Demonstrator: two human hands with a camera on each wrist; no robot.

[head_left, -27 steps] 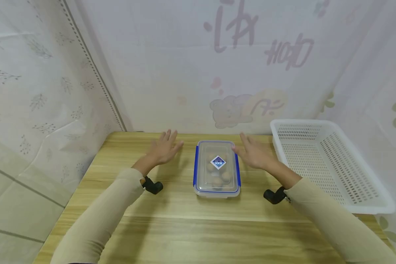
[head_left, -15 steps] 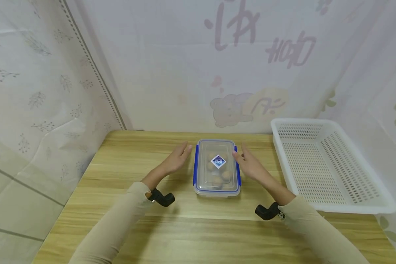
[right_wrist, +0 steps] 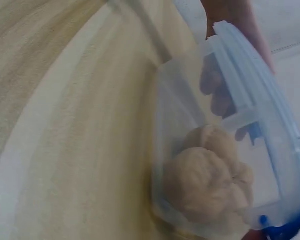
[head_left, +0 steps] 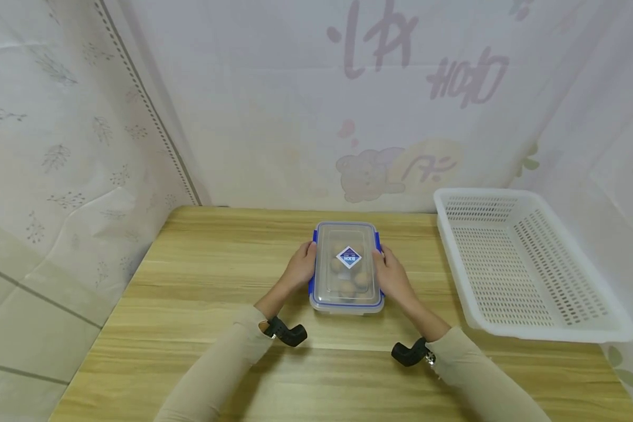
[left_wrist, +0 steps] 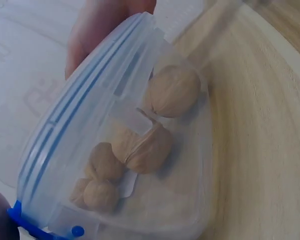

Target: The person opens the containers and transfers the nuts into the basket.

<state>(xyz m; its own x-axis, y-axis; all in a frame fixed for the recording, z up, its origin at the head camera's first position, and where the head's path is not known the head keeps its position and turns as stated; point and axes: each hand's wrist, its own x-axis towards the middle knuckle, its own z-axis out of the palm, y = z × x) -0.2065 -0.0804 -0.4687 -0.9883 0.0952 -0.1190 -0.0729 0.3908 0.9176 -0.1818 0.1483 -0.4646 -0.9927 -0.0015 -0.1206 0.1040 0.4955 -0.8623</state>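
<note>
A clear plastic food storage container (head_left: 343,293) with a blue-edged lid and blue side clips stands at the middle of the wooden table. Its lid carries a diamond-shaped label (head_left: 349,257). Several walnuts (left_wrist: 176,91) lie inside, seen through the clear wall in both wrist views. My left hand (head_left: 299,268) grips the container's left side, thumb along the lid's edge. On the opposite side my right hand (head_left: 393,277) holds it, thumb at the lid's right edge. Through the container, the right wrist view shows fingertips (right_wrist: 221,104) against the far wall.
A white perforated plastic basket (head_left: 472,293) stands to the right on the table (head_left: 200,258). Printed cloth (head_left: 274,117) hangs behind the table and along both sides. Each wrist bears a black camera mount (head_left: 290,334).
Both hands have moved inward from either side of the container, fingers spread at first, and now hold its sides. The container and basket have stayed in place.
</note>
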